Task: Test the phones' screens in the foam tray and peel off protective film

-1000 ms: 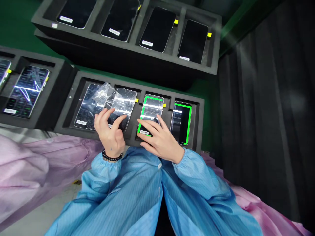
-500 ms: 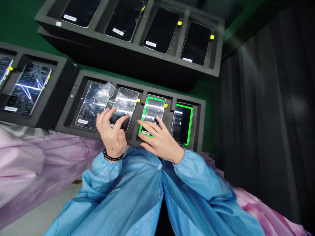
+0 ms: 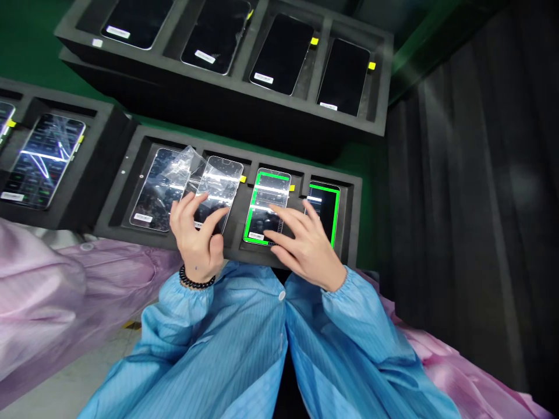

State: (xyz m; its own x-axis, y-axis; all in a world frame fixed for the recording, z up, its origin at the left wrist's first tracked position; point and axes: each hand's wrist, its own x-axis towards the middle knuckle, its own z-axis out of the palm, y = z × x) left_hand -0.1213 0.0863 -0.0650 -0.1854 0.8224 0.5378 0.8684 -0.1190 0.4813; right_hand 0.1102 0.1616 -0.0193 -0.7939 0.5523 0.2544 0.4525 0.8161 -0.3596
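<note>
**Right hand shifts toward the tray's right end**

Sliding rightward since half a second ago, the right hand has left the lower part of the green-bordered phone and now lies across the divider between it and the last phone at the right end of the foam tray. Its fingers are spread and flat, holding nothing; the fingertips reach over the lower right corner of the green-bordered phone.

The left hand, with a bead bracelet at the wrist, has barely moved. It sits at the tray's near edge, fingers half curled over the second phone, the fingertips touching the lower edge of a crumpled clear film. The thumb stands apart from the fingers, so I cannot tell whether the film is pinched or only touched. The film rises tilted over the gap between the second phone and the first phone near the tray's left end.

Beyond the far edge stands a stacked tray of dark-screened phones. Pink cloth lies to the left of the blue sleeves.
</note>
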